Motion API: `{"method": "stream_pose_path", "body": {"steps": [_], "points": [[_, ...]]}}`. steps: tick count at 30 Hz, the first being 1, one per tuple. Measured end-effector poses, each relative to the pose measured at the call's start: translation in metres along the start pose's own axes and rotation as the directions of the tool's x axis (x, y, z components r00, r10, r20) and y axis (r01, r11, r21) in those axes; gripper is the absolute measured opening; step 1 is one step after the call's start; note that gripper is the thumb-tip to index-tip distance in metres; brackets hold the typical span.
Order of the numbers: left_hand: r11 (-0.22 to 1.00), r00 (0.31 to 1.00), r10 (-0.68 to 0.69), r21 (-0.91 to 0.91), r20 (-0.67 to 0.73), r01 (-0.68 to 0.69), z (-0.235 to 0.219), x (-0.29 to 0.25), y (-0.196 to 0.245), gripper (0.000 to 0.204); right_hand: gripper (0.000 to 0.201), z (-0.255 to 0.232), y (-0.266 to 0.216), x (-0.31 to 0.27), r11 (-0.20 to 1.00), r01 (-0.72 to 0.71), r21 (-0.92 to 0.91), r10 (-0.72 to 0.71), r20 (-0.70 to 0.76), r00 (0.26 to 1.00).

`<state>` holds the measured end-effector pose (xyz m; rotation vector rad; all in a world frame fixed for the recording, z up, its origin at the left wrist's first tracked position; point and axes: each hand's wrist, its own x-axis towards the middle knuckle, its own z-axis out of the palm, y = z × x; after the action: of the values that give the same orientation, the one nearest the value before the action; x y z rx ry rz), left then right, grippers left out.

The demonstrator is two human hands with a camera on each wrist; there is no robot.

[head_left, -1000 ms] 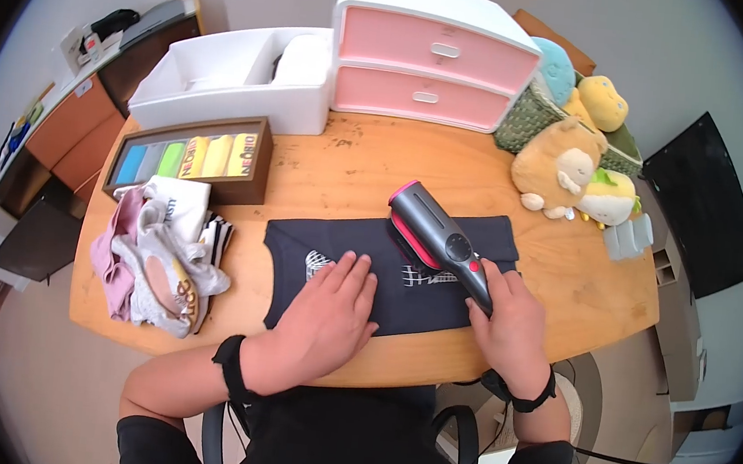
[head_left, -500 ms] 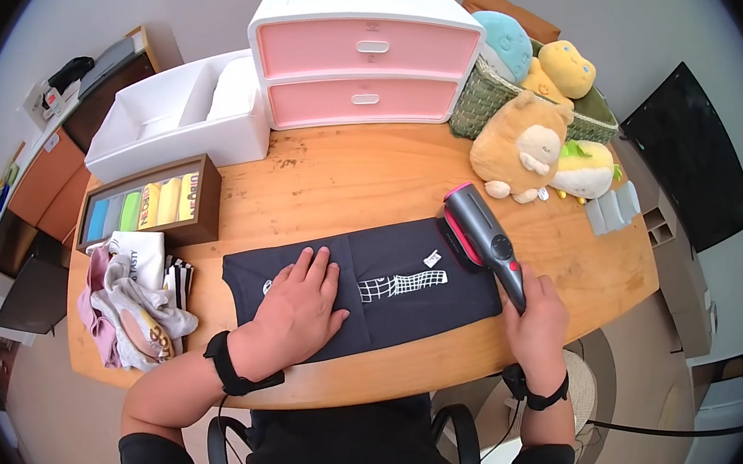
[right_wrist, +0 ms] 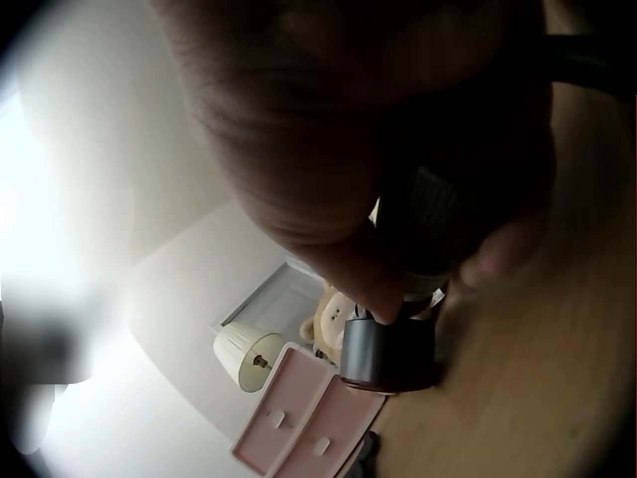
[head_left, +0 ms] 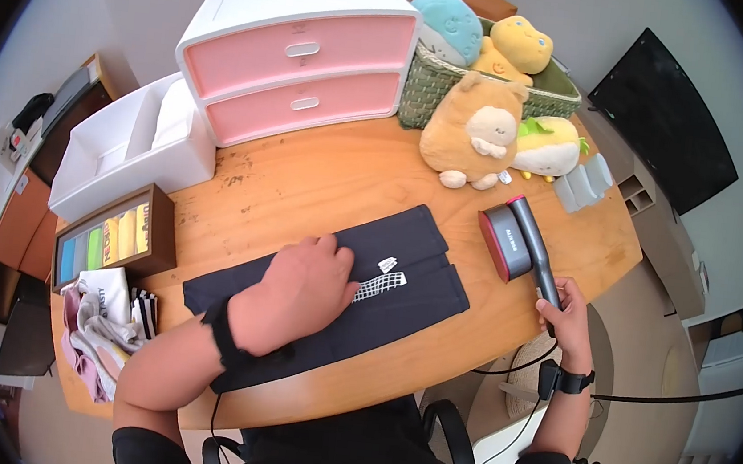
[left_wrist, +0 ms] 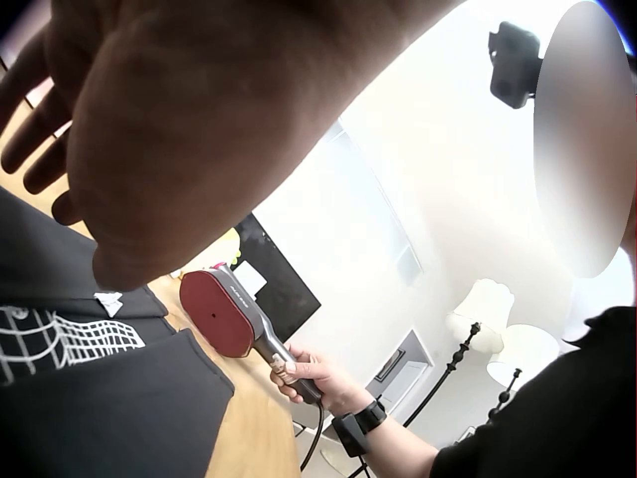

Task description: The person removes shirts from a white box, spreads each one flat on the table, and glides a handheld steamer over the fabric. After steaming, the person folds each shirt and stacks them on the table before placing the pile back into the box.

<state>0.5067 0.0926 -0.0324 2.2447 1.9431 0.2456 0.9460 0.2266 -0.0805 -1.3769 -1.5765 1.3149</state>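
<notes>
A dark garment [head_left: 416,234] with a white grid print lies folded on the wooden table [head_left: 341,171]. Over its middle is my left hand [head_left: 299,288], fingers a little bent and holding nothing; in the left wrist view the palm [left_wrist: 199,129] shows above the cloth [left_wrist: 119,418]. My right hand [head_left: 571,318] grips the handle end of a grey handheld steamer [head_left: 514,241], to the right of the garment and apart from it. Its reddish plate [left_wrist: 214,311] is turned sideways. The right wrist view shows dark fingers [right_wrist: 488,259] around the handle, with the steamer's head [right_wrist: 390,354] beyond.
Behind stands a pink-and-white drawer unit [head_left: 300,46], with a white bin [head_left: 163,163] to its left. Rolled items fill a brown box [head_left: 164,234] beside crumpled clothes [head_left: 99,322]. Plush toys [head_left: 475,135] and a green basket [head_left: 421,89] stand at the back right. A cord [head_left: 515,367] hangs from the steamer.
The steamer has moved right, off the garment, and turned so its plate faces sideways. My left hand's fingers, flat on the cloth before, are now bent. The head view has swung right.
</notes>
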Motion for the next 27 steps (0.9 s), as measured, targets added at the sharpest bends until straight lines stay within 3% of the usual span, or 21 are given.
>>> {"method": "stream_pose_path", "body": {"steps": [5,8,11,14,15,18,20,22,27], "points": [[0.992,0.986,0.106,-0.054,-0.131,-0.114,0.040,0.095,-0.008,0.032,0.027,-0.034,0.014,0.028,0.996,-0.056,0.076,0.053,0.041,0.998],[0.993,0.989,0.069,-0.091,-0.128,-0.081,0.050,0.139,-0.010,0.032,0.033,-0.039,0.017,0.042,0.997,-0.054,-0.056,0.055,0.021,0.998],[0.986,0.998,0.055,-0.157,0.041,-0.048,0.049,0.166,-0.011,0.034,0.043,-0.036,0.011,0.042,0.821,0.143,-0.552,-0.181,-0.014,0.983],[0.973,0.991,0.075,-0.227,0.110,-0.048,0.056,0.181,-0.016,0.035,0.048,-0.004,-0.012,0.024,0.616,0.025,-0.787,-0.268,-0.179,0.947],[0.972,0.988,0.076,-0.229,0.137,-0.043,0.055,0.184,-0.017,0.035,0.048,0.009,-0.020,0.018,0.551,0.096,-0.829,-0.430,-0.184,0.884],[0.971,0.974,0.078,-0.238,0.211,-0.026,0.054,0.190,-0.017,0.034,0.050,0.048,-0.042,0.015,0.536,0.352,-0.767,-0.598,-0.050,0.800],[0.969,0.968,0.080,-0.248,0.238,-0.019,0.052,0.192,-0.015,0.031,0.052,0.083,-0.057,0.018,0.639,0.434,-0.635,-0.461,0.136,0.877],[0.956,0.969,0.081,-0.293,0.234,-0.009,0.050,0.191,-0.014,0.028,0.053,0.119,-0.059,0.034,0.670,0.438,-0.599,-0.385,0.224,0.895],[0.888,0.970,0.130,-0.460,0.205,-0.022,0.035,0.177,-0.016,0.022,0.052,0.171,-0.057,0.074,0.689,0.421,-0.590,-0.319,0.275,0.907]]}}
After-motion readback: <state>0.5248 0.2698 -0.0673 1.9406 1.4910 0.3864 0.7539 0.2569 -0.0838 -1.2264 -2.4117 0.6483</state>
